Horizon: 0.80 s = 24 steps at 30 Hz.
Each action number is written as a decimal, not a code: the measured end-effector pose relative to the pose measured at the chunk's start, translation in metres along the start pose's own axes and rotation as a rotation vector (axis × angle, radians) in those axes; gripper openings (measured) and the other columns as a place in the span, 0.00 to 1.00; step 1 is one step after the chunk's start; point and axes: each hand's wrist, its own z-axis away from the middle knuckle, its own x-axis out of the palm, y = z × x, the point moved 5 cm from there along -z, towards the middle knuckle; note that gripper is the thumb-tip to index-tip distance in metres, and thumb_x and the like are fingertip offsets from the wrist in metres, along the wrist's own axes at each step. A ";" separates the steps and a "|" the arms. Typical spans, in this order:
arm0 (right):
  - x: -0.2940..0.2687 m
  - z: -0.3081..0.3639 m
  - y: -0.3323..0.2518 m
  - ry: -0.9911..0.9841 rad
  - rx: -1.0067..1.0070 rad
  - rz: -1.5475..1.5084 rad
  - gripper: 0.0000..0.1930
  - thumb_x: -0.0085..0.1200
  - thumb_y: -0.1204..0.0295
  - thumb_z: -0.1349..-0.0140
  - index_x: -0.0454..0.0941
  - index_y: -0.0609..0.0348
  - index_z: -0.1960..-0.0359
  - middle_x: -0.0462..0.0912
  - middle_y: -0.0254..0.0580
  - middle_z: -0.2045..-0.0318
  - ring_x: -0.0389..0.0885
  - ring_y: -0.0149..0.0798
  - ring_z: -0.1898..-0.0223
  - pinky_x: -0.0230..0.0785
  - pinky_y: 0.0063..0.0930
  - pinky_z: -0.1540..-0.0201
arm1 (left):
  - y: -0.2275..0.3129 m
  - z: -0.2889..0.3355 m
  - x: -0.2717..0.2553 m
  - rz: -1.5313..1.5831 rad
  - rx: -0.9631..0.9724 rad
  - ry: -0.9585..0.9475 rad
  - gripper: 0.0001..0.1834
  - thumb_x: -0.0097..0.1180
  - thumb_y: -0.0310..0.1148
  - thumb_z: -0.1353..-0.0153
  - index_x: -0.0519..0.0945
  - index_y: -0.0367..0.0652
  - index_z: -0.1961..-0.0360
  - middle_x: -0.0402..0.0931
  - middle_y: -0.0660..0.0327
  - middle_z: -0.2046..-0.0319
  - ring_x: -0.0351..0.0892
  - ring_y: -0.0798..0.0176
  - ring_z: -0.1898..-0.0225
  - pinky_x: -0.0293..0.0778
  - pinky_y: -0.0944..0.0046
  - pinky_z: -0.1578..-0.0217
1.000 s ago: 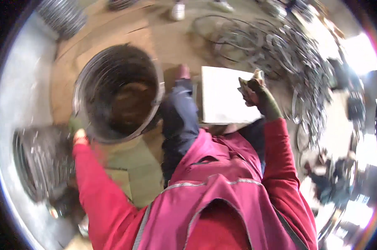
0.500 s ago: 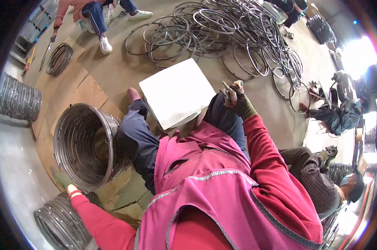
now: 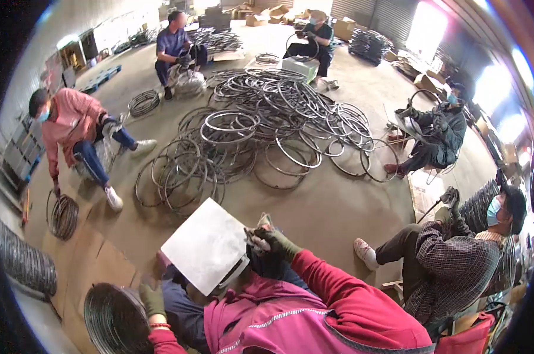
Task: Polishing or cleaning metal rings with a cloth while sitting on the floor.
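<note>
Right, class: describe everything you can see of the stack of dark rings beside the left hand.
The stack of dark rings is hollow, its rings thin, metallic-looking and closely piled. It is at the picture's lower left, cut off below, its open end facing the camera. The left hand is at its rim; whether it grips is unclear.

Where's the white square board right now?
In the head view, the white square board is low, left of centre, between the gloved left hand and right hand, just below the pile of rings.

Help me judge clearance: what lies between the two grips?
Between left grip and right grip, the head view shows a navy trouser leg, then the white square panel.
</note>
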 end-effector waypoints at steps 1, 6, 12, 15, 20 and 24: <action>-0.053 -0.004 -0.020 -0.041 -0.279 0.654 0.16 0.46 0.63 0.36 0.72 0.60 0.53 0.72 0.30 0.72 0.66 0.23 0.74 0.61 0.18 0.74 | 0.026 -0.009 0.034 -0.089 0.032 -0.072 0.27 0.62 0.38 0.53 0.72 0.32 0.54 0.71 0.41 0.57 0.71 0.42 0.54 0.66 0.53 0.52; -0.022 0.017 -0.030 0.044 -0.290 0.657 0.16 0.47 0.62 0.37 0.73 0.61 0.56 0.75 0.31 0.67 0.73 0.27 0.67 0.66 0.20 0.65 | 0.078 0.005 0.029 -0.288 0.045 -0.304 0.17 0.61 0.37 0.54 0.78 0.41 0.62 0.76 0.49 0.62 0.75 0.46 0.60 0.71 0.52 0.60; 0.004 0.019 -0.034 -0.001 -0.244 0.757 0.20 0.47 0.62 0.37 0.70 0.64 0.49 0.77 0.35 0.63 0.74 0.30 0.63 0.67 0.21 0.60 | 0.064 0.008 0.023 -0.335 -0.019 -0.175 0.14 0.60 0.38 0.54 0.80 0.45 0.66 0.77 0.50 0.67 0.76 0.45 0.65 0.71 0.51 0.63; -0.003 0.019 -0.034 -0.060 -0.498 1.208 0.19 0.47 0.62 0.37 0.72 0.63 0.50 0.77 0.35 0.63 0.74 0.29 0.62 0.67 0.21 0.60 | 0.062 0.008 0.030 -0.263 -0.007 -0.151 0.14 0.60 0.38 0.54 0.80 0.46 0.65 0.77 0.49 0.67 0.76 0.44 0.65 0.71 0.51 0.64; 0.024 0.035 -0.044 0.040 -0.157 0.523 0.16 0.50 0.66 0.40 0.73 0.57 0.52 0.76 0.34 0.65 0.72 0.29 0.66 0.66 0.22 0.62 | 0.082 0.015 0.012 -0.266 -0.027 -0.113 0.12 0.59 0.38 0.53 0.81 0.47 0.67 0.77 0.49 0.68 0.77 0.45 0.66 0.71 0.51 0.65; 0.016 0.032 -0.042 0.043 -0.164 0.636 0.16 0.46 0.69 0.38 0.71 0.57 0.48 0.76 0.36 0.62 0.73 0.33 0.62 0.66 0.24 0.57 | 0.069 0.011 0.019 -0.199 -0.010 -0.086 0.09 0.57 0.38 0.52 0.81 0.48 0.70 0.78 0.51 0.71 0.77 0.46 0.68 0.72 0.52 0.67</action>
